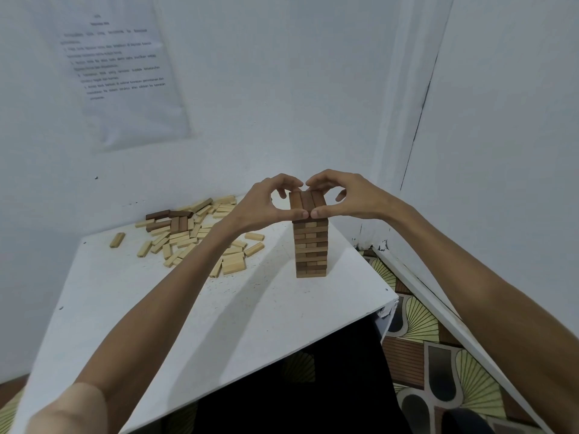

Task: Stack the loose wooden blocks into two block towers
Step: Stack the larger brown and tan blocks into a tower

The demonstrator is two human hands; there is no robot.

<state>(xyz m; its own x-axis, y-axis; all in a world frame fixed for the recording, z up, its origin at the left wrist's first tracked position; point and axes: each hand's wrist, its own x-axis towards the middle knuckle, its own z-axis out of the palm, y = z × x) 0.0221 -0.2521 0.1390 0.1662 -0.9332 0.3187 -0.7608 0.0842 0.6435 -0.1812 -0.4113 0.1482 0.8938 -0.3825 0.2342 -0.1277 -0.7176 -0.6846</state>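
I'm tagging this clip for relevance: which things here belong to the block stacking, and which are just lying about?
Part of the job:
- block tower, gripped at its top layer by the left hand and right hand
- loose blocks heaped on the white table

Just there:
- printed sheet on the wall
- patterned floor
- white strip beside the table

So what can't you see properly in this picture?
Head view:
White printed paper sheet on the wall: text too blurred to read.
Scattered pile of pale wooden blocks: partly hidden behind the left forearm.
Tall wooden block tower: top layer's ends covered by the left hand and right hand.
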